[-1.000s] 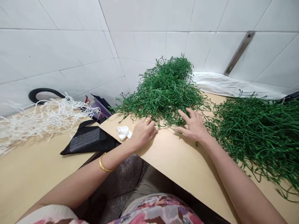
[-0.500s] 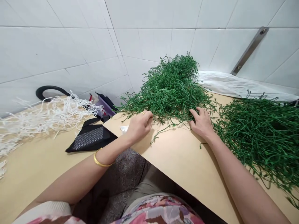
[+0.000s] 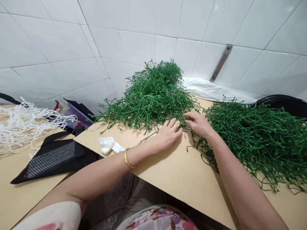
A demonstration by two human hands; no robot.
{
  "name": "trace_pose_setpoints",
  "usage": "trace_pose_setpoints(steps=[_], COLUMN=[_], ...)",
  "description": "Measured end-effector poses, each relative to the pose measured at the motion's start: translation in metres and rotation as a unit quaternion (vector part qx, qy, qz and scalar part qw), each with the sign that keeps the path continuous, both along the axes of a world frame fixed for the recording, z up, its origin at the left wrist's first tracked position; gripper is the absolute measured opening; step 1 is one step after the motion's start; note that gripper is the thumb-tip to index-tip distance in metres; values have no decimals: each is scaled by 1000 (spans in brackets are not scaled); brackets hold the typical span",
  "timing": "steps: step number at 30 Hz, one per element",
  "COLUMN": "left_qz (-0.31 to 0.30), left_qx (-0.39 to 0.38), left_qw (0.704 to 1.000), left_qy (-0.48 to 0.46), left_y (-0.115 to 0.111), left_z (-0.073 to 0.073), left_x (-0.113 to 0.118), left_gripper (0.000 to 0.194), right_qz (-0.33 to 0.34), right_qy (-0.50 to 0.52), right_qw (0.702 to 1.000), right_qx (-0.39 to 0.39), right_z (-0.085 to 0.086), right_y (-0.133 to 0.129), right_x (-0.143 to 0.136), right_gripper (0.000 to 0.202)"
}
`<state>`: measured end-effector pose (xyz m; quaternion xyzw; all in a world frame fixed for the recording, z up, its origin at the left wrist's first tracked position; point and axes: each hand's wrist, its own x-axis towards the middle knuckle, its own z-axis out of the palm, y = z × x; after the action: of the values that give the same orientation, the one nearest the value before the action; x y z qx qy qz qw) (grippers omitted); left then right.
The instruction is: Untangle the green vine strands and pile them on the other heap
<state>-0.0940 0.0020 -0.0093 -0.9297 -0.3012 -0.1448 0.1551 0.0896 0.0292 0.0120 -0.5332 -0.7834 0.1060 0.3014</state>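
Left hand (image 3: 168, 134) half open, right hand (image 3: 198, 124) curled, both against green strands (image 3: 153, 99); grip obscured, cannot tell if hands hold any

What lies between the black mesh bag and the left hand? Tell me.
A crumpled white piece, perhaps tissue, lies on the tabletop between the black mesh bag and the left hand, near the gold bracelet; the head view shows it.

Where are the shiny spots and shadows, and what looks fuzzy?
All in the head view: small glare spots on the wall tiles, top right; soft shadow on the table beside the right arm; white strings look pale, fuzzy, far left.
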Motion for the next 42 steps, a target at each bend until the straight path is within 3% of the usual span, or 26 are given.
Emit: trace_pose_setpoints(steps=[4,8,11,14,17,21,25,29,32,35,37,40,42], left_qz=[75,145,168,178,171,153,119,67,128,164,152,111,78], left_qx=[5,17,15,6,-4,-47,-121,-149,-130,-144,-214,-361,-434], left_qw=[997,989,986,984,985,987,985,985,977,955,923,846,803], left_qy=[0,3,1,-3,-6,-7,-8,-58,-112,-199,-281,-376,-402], left_y=[25,42,50,54,54,49,44,43,50,60,64,62,55], left_z=[-6,-5,-6,-7,-6,0,15,46,76,104,116,118,107], left_x=[6,11,20,25,23,17,11,3,-3,-7,-7,2,11], left_gripper=[32,30,30,30,28,29,37,42,46,45,45,46,46], right_qz=[-45,-75,-80,-56,-109,-197,-230,-231,-221,-209,-198,-171,-131], right_qy=[95,0,-142,-294,-349,-366,-369,-373,-373,-361,-325,-170,34], right_qw=[990,989,981,952,929,908,899,898,900,906,918,961,989], right_qx=[94,128,102,68,63,57,47,33,34,73,108,133,67], right_z=[9,14,0,-23,-40,-47,-46,-45,-42,-34,-24,-4,8], right_y=[3,-8,-32,-57,-66,-53,-38,-35,-38,-43,-49,-59,-66], right_x=[14,22,17,13,23,46,54,51,49,45,39,22,7], right_gripper=[19,25,37,44,43,41,39,38,38,39,39,39,39])
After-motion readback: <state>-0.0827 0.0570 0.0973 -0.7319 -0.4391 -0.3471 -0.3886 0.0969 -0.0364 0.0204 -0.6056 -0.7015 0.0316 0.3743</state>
